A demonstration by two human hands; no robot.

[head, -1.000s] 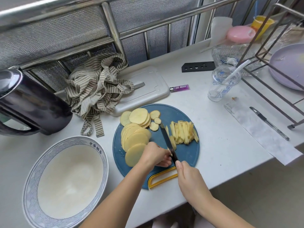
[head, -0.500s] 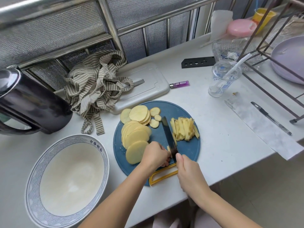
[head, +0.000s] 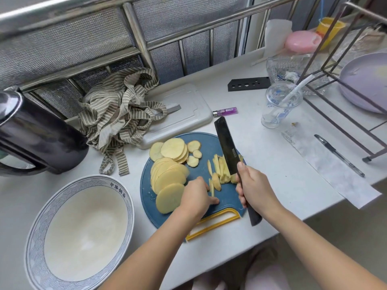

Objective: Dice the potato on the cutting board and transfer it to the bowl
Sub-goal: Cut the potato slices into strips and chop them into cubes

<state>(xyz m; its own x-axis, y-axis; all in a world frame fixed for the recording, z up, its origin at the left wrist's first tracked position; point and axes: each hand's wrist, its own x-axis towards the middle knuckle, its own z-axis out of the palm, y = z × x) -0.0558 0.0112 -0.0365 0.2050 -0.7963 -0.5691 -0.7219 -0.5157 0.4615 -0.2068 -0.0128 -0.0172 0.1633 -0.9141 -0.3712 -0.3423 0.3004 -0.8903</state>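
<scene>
Bowl [head: 117,187] at 8 o'clock of the cutting board [head: 209,147]: empty, nothing transferred. Potato slices [head: 169,174] stacked at the board's 9 o'clock, uncut. Our left hand [head: 195,197] curls beside the strips [head: 219,170]; we can't tell if it pinches any. Right hand [head: 254,188] clamps the knife [head: 227,147], blade raised. We judge dicing barely begun.

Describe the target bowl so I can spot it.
Find the round blue cutting board on the white counter. The bowl sits just left of it, in front of the black kettle. Only it has a blue patterned rim.
</scene>
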